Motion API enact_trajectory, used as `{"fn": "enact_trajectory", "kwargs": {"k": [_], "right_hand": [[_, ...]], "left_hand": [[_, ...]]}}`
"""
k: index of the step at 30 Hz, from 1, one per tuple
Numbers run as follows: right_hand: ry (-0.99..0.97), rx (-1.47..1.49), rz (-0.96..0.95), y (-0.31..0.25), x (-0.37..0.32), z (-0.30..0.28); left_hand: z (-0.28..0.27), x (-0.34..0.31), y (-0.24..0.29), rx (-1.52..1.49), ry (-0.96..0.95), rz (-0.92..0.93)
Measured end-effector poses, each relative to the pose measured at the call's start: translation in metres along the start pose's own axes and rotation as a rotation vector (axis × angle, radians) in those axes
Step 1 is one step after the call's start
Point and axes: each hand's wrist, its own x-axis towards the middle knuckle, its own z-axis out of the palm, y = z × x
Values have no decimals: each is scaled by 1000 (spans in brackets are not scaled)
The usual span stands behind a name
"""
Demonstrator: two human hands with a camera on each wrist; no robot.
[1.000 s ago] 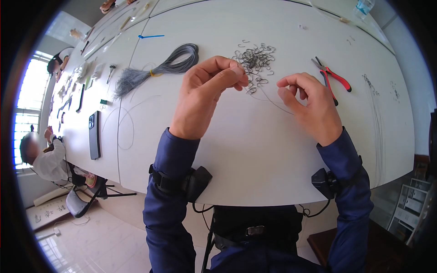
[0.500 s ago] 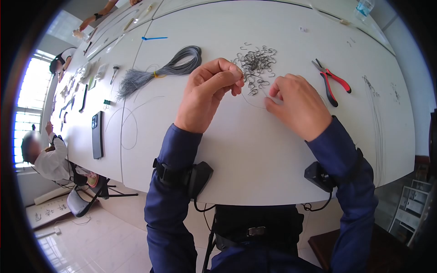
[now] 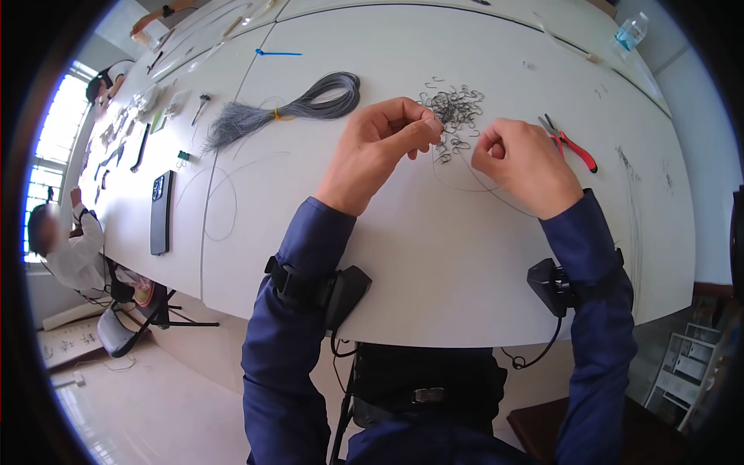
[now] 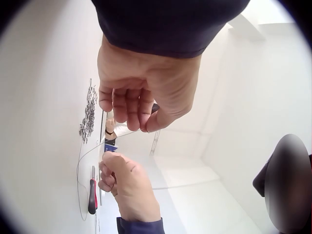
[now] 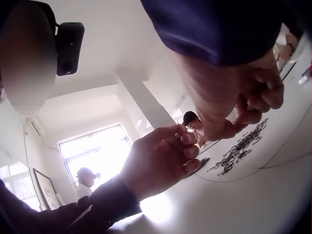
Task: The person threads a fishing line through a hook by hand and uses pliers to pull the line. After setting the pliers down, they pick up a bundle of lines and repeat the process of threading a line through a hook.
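My left hand (image 3: 380,151) is raised over the table, its thumb and index fingertips pinching a thin grey line (image 4: 87,154). Whether a small hook also sits between those fingertips I cannot tell. To its right, my right hand (image 3: 535,167) has curled fingers, with thumb and index tips together on the line. Slack line loops down between the hands and toward the tabletop. Just beyond the fingertips lies a pile of small dark metal hooks (image 3: 457,105). Red-handled pliers (image 3: 577,153) lie behind the right hand, which partly covers them.
A bundle of grey line (image 3: 248,122), tied in yellow, lies left of the hooks. Farther left are a black phone (image 3: 160,213) and a loose line coil. A blue tie (image 3: 279,53) and a water bottle (image 3: 631,34) lie toward the back. Other people sit along the left side.
My right hand came left toward the left hand, then drew back right, its fingertips now closed together. The line hangs in a wider loop. The head view has shifted slightly.
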Motion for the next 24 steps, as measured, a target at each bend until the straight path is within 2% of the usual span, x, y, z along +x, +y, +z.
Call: {"fn": "enact_trajectory", "kwargs": {"k": [3,6,9,12,14,17,21,24], "right_hand": [[39,-152,-145,8,4,20],[-40,-181,-104,-1,9,20],[-28,-190,-99,-3,11,21],[-70,-149,4,3,10,19],[-97,-42,-9,4,3,11],[-208,155,22,-3,-11,-8],[-344,363,-19,9,-17,-13],[-341,438,-17,19,-22,-21]], "left_hand": [[0,1,1,-9,-6,-19],[0,1,-1,-9,-1,-29],[0,1,-1,27,-19,-23],[0,0,0,75,-28,-12],[2,-2,2,96,-17,-35],[1,1,-9,349,-113,290],[11,-2,-5,558,-195,448],[13,-6,4,531,-219,141]]}}
